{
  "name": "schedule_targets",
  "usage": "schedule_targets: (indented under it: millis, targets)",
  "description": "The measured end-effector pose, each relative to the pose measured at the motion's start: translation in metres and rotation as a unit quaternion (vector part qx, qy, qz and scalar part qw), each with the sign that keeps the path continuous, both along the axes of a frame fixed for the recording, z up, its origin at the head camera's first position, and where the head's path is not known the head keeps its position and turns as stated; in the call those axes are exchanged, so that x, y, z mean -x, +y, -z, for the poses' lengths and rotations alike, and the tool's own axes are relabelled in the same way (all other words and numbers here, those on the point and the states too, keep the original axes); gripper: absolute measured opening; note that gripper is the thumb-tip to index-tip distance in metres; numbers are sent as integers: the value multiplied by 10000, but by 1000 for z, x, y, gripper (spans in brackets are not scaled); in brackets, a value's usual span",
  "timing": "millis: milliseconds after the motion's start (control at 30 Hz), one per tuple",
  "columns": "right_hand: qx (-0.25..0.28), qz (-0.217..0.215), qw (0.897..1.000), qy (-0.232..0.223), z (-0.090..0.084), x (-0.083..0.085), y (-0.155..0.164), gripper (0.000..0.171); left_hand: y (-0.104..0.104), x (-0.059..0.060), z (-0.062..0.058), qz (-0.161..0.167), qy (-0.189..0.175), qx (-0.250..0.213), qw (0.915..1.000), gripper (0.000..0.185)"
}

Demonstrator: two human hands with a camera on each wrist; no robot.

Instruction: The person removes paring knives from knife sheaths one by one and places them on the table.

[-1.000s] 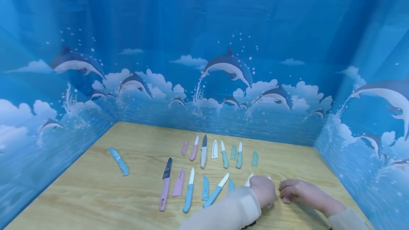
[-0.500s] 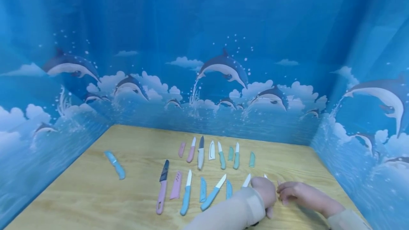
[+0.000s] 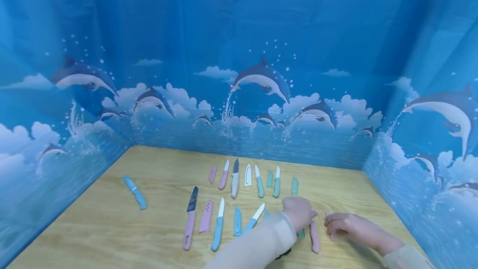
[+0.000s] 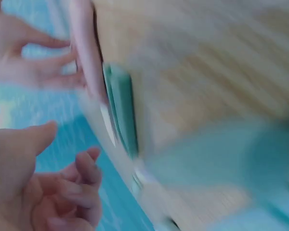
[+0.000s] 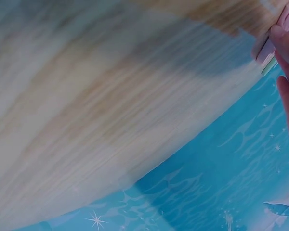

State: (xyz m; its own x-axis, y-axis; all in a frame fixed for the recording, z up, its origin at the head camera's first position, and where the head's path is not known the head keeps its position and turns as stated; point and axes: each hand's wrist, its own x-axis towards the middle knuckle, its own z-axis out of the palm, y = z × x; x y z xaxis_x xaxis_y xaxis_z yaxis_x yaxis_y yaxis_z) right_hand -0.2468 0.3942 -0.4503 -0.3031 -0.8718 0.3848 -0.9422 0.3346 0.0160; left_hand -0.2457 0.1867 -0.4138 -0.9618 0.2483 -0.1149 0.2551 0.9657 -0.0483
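My left hand [image 3: 298, 213] is over the right part of the front row. In the left wrist view its fingers [image 4: 82, 192] are loosely curled with nothing between them. A pink-handled knife [image 3: 315, 238] lies between the hands, a green sheath [image 3: 301, 233] beside it. In the left wrist view the green sheath [image 4: 123, 108] and the pink handle [image 4: 87, 48] lie side by side. My right hand [image 3: 351, 228] pinches a pink sheath [image 5: 286, 19] between thumb and fingers, close to the table at the right; my hand covers most of it.
Blue-handled knives [image 3: 218, 227], blue sheaths [image 3: 237, 221], a pink knife with a dark blade [image 3: 190, 219] and its pink sheath [image 3: 206, 216] fill the front row. Smaller knives and sheaths form a back row, including a white sheath [image 3: 248, 175]. A blue sheathed knife [image 3: 135, 192] lies left.
My left hand has shifted left and slightly away, uncovering the pink-handled knife and the green sheath while covering a knife beside them. The right hand stays nearly in place.
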Motion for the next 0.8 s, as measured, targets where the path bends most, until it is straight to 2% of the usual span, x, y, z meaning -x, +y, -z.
schedule_targets:
  millis: [167,333,400,533,567,667,800]
  targets:
    - [-79,79,9999,10,0,-1,-2,31,-51,21,-6,-211,381,-1093,9931,53]
    - [-98,213,9996,171,-1,-3,-2,32,-125,39,-11,-649,844,-1775,9784,70]
    - [-112,256,9993,235,-1,-3,-3,32,-159,44,-11,-1011,942,-2015,9697,75]
    - [-63,237,9994,262,-1,-2,-2,33,-231,49,-7,-1879,832,-2206,9535,82]
    - [-55,218,9994,245,-1,-2,-2,34,-248,49,-5,-2091,784,-2330,9465,83]
    - [-69,176,9998,97,-1,-1,-2,35,-297,48,1,-2655,591,-2508,9291,86]
    - [-157,174,9993,-288,-2,0,-2,35,-347,39,6,-3218,356,-2485,9129,88]
